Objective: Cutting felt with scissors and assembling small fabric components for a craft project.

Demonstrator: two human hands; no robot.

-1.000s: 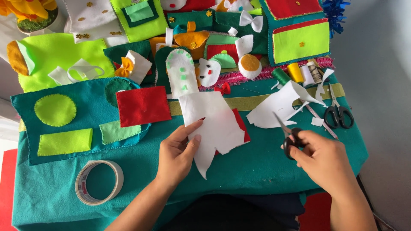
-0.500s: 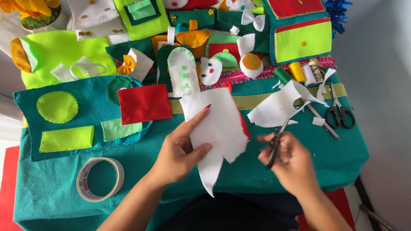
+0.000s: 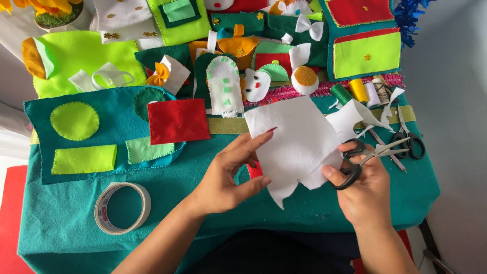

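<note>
Teal felt covers your tabletop (image 3: 167, 203), and craft pieces crowd its far half, leaving the near strip free for your hands. Your left hand (image 3: 225, 175) pinches the white felt sheet (image 3: 294, 144) between thumb and fingertips at its left edge, lifting it off the cloth so the blades can pass under it. Your right hand (image 3: 362, 185) has thumb and fingers through the black loops of the scissors (image 3: 362, 160); the blades stand slightly parted and point right, away from the sheet, so no cut is biting now. The sheet's lower edge is already jagged. A red felt rectangle (image 3: 177, 121) lies just left of it. 1 roll of tape (image 3: 123, 207) sits near your left forearm, and a 2nd pair of scissors (image 3: 408, 137) lies beside thread spools (image 3: 360, 90) at the right.
</note>
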